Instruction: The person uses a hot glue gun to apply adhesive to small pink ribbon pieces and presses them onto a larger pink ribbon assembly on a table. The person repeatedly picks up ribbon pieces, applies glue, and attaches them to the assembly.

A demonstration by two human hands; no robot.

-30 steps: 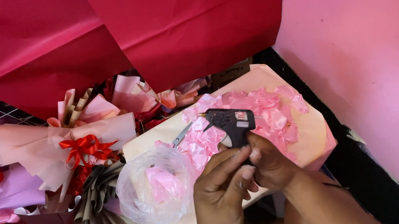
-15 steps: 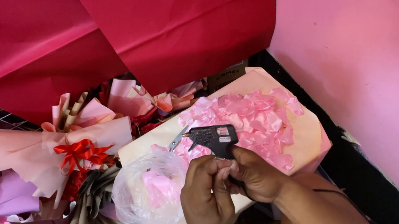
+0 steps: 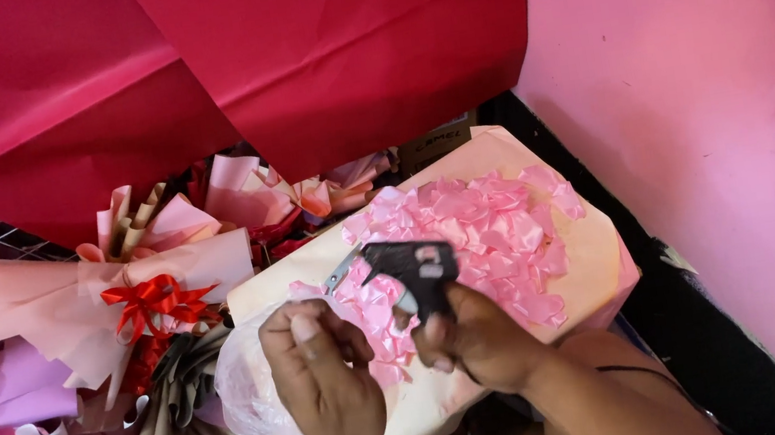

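Right hand (image 3: 481, 341) is wrapped tight round the grip of a black glue gun (image 3: 410, 270), fingers closed on the handle, and the gun lies almost flat, its long axis running left across the work with the silvery nozzle tip (image 3: 340, 273) pointing left and slightly far. Left hand (image 3: 324, 378) sits just beside it on the near left, fingers curled in and pinched together; they seem to nip a small pink piece, though what exactly is between them cannot be made out. So the nozzle aims at the spot just far of the left hand's fingertips, and the left hand is the nearer one to that tip. Under both hands lies a pale peach paper-wrapped board (image 3: 595, 259), tilted, its far right part thick with glossy pink ribbon petals (image 3: 480, 225) laid edge over edge; the near left part is bare. Touching the left hand, a clear plastic bag (image 3: 246, 394) with more pink bits bulges at the board's left edge. Further left stand wrapped bouquet cones, one in pale pink paper tied with a red ribbon bow (image 3: 152, 303). Far behind hangs dark red sheet paper (image 3: 283, 50), and a pink wall (image 3: 695, 104) fills the right.
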